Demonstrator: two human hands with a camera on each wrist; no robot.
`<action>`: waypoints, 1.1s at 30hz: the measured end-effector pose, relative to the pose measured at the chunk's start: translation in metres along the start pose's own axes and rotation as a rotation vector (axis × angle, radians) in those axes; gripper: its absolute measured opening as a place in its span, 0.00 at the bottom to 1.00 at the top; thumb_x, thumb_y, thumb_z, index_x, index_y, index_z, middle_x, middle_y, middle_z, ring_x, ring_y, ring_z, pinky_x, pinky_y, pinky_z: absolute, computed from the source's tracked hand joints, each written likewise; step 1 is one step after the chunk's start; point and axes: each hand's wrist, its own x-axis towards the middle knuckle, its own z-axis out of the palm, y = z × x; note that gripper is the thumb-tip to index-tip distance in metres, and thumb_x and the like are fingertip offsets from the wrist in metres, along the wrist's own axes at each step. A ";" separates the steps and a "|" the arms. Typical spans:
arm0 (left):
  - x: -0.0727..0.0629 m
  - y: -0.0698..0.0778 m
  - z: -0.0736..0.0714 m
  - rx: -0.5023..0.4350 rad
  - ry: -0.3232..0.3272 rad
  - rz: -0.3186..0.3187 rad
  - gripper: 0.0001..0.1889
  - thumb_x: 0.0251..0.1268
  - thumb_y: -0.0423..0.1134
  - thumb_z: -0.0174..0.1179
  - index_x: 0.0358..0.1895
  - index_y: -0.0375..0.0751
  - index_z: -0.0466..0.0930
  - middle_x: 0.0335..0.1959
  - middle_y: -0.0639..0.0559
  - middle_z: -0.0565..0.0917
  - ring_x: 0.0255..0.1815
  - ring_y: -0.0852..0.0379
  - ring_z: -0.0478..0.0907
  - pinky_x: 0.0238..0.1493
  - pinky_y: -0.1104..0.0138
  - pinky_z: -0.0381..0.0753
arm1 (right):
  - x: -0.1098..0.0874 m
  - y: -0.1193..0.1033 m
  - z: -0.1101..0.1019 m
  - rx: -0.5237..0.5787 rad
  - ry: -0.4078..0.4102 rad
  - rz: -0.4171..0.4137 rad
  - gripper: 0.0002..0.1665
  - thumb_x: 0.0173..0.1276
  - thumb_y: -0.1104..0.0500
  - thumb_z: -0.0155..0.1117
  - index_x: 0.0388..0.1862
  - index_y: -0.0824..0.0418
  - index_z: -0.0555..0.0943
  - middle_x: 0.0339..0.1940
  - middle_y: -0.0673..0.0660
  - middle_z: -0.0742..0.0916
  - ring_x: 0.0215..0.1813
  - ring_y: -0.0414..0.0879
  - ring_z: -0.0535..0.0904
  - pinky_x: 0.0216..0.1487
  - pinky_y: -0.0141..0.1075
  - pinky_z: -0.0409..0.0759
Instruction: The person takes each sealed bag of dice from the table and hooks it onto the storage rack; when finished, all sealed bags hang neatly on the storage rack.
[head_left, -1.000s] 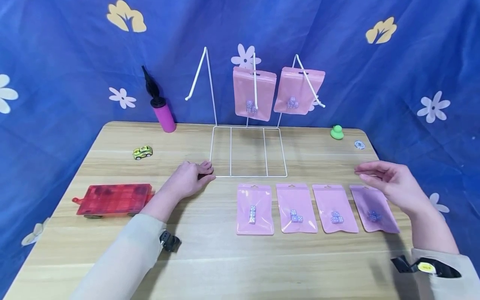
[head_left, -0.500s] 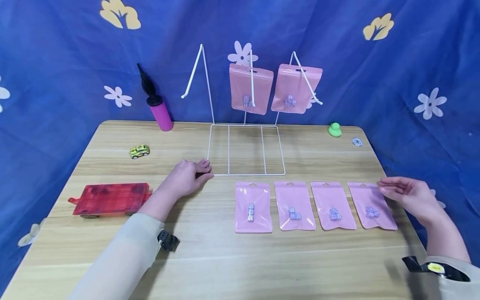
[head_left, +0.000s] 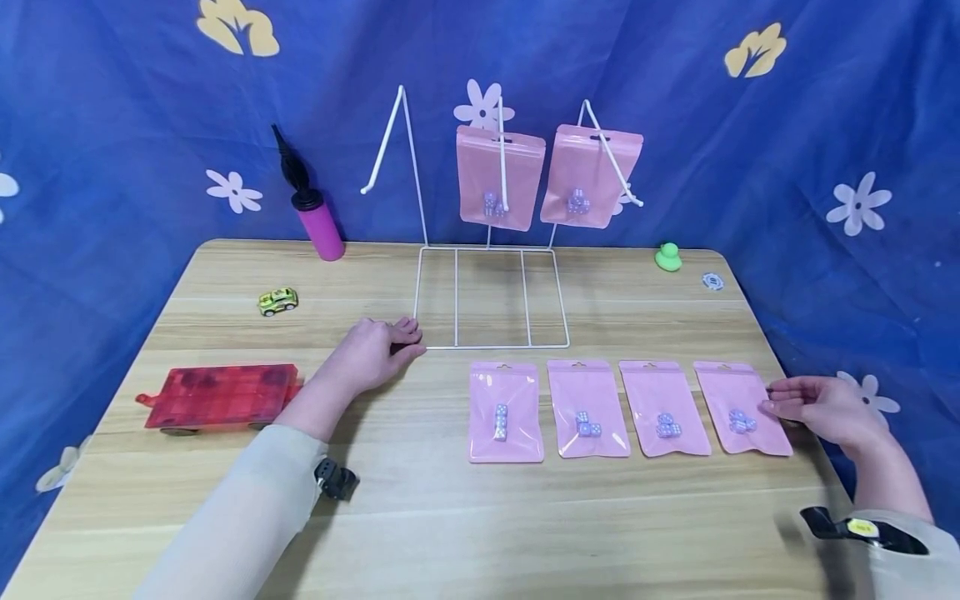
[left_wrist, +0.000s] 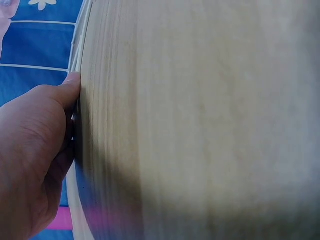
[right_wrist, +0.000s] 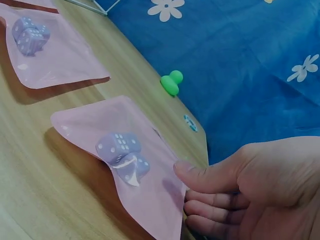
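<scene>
My left hand (head_left: 375, 354) holds the front left corner of a white wire display rack (head_left: 497, 347); its thumb lies on the wire in the left wrist view. Two pink zip bags, the middle one (head_left: 480, 175) and the right one (head_left: 592, 167), hang from the rack's hooks, with dice inside. My right hand (head_left: 832, 410) pinches the right edge of the rightmost pink zip bag (head_left: 738, 392) lying on the table. In the right wrist view the thumb is over that edge and the fingers are beyond it. Purple dice (right_wrist: 120, 150) show through this bag.
More pink bags (head_left: 506, 383) with dice lie in a row to its left. A red toy wagon (head_left: 225, 396), a small green car (head_left: 278, 301) and a pink pump (head_left: 322, 232) are on the left. A green duck (head_left: 668, 257) and a chip (head_left: 712, 282) stand back right.
My right hand has moved right and toward me, from above the rightmost bag's top down to its right edge. My left hand stays at the rack's corner.
</scene>
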 end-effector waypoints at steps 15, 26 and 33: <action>-0.001 0.001 0.001 -0.007 -0.004 -0.012 0.19 0.73 0.41 0.71 0.58 0.32 0.86 0.61 0.38 0.83 0.67 0.43 0.79 0.72 0.50 0.75 | -0.001 0.001 0.007 0.047 0.005 0.012 0.29 0.79 0.56 0.67 0.64 0.80 0.75 0.44 0.62 0.88 0.40 0.48 0.80 0.36 0.33 0.82; -0.001 0.002 0.000 -0.012 -0.002 -0.006 0.19 0.72 0.41 0.71 0.59 0.32 0.86 0.60 0.37 0.84 0.66 0.43 0.80 0.71 0.50 0.75 | -0.019 -0.033 0.000 0.075 0.099 -0.163 0.18 0.82 0.62 0.61 0.56 0.78 0.79 0.44 0.62 0.87 0.37 0.40 0.80 0.36 0.29 0.83; -0.002 0.002 0.001 -0.010 0.007 -0.004 0.19 0.72 0.40 0.71 0.58 0.31 0.86 0.59 0.37 0.84 0.66 0.43 0.80 0.71 0.49 0.76 | -0.030 -0.060 -0.007 0.090 0.246 -0.222 0.13 0.80 0.63 0.63 0.51 0.74 0.81 0.35 0.53 0.87 0.33 0.43 0.80 0.31 0.28 0.82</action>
